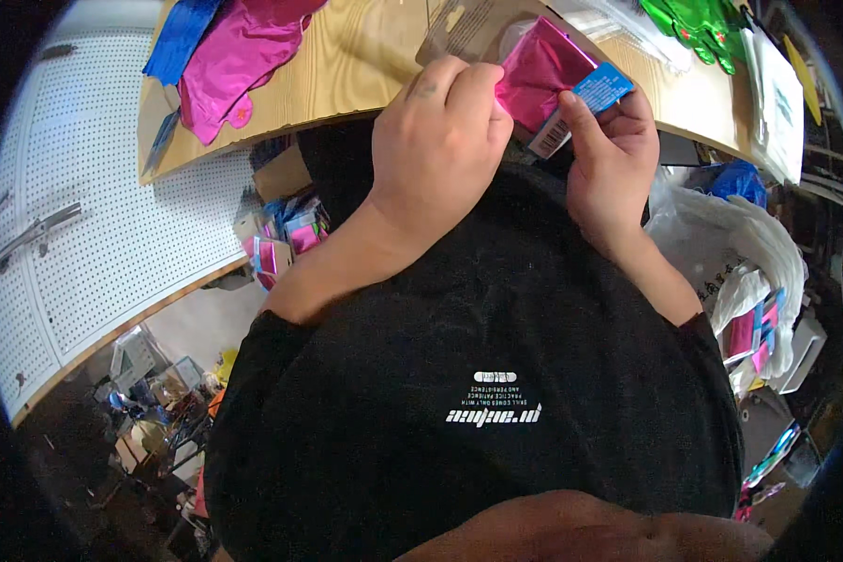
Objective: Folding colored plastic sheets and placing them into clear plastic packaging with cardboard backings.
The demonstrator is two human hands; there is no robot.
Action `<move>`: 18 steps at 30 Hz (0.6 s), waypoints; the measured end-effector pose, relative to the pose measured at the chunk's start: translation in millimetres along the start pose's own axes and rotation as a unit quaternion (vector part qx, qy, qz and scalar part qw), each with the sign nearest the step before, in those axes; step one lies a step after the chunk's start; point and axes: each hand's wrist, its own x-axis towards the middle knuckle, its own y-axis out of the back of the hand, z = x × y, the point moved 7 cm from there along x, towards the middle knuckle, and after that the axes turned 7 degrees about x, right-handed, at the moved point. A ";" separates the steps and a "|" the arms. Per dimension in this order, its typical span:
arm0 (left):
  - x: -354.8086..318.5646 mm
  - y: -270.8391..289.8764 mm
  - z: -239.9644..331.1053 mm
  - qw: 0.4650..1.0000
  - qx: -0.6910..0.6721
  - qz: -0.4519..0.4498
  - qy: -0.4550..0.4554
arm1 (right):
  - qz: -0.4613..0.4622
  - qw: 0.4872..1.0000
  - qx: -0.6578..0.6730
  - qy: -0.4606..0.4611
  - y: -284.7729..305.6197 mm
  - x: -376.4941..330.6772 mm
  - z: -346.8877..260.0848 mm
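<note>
The wooden surface (pixel 347 80) is the big thing here, and its near edge bends past the person's black shirt (pixel 496 309). A shiny pink packet (pixel 540 70) with a blue label (pixel 603 88) is held up over that near edge, a bit right of the surface's middle. The left hand (pixel 440 122) is curled up small and pinches the packet's left side. The right hand (pixel 613 140) holds the packet's right side, with its thumb by the label.

On the left part of the surface, a pink foil piece (pixel 239 61) reaches almost to the near edge. A blue foil piece (pixel 180 37) pokes to the surface's left edge. Between the pink foil and the left hand there is bare wood, so there is room to move that way.

A green foil piece (pixel 698 28) is at the far right of the surface. Clear sheets (pixel 779 103) hang over its right end. Only a smaller bit of bare wood is between them and the right hand. Below the surface's right side is a white plastic bag (pixel 759 239).
</note>
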 end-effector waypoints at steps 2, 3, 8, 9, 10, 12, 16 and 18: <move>1.0 0.7 -2.9 1.000 -0.003 0.004 0.007 | -0.002 1.000 -0.013 0.008 0.2 -1.1 0.4; 0.9 -0.4 -3.9 1.000 -0.003 0.005 0.007 | -0.004 1.000 -0.025 0.015 0.1 -1.6 -0.1; -2.7 1.2 -1.0 1.000 -0.007 0.020 0.001 | 0.005 1.000 -0.020 0.012 -2.2 -3.2 -1.8; -3.7 2.1 -1.6 1.000 -0.007 0.020 0.001 | 0.009 1.000 -0.010 0.006 -1.4 -3.1 -1.2; -4.6 5.1 -1.0 0.999 -0.021 0.030 -0.012 | 0.009 1.000 -0.009 0.006 -1.3 -2.2 -1.6; -11.3 8.3 -1.3 0.998 -0.035 0.039 -0.025 | 0.013 0.999 0.024 0.024 0.8 -0.3 -5.3; -29.6 5.1 -32.2 0.927 -0.331 0.129 0.124 | -0.013 0.997 0.072 -0.004 2.2 7.3 -6.2; -29.3 -11.6 -43.3 0.779 -0.560 0.091 0.267 | -0.052 0.989 0.138 -0.028 0.8 11.1 -2.5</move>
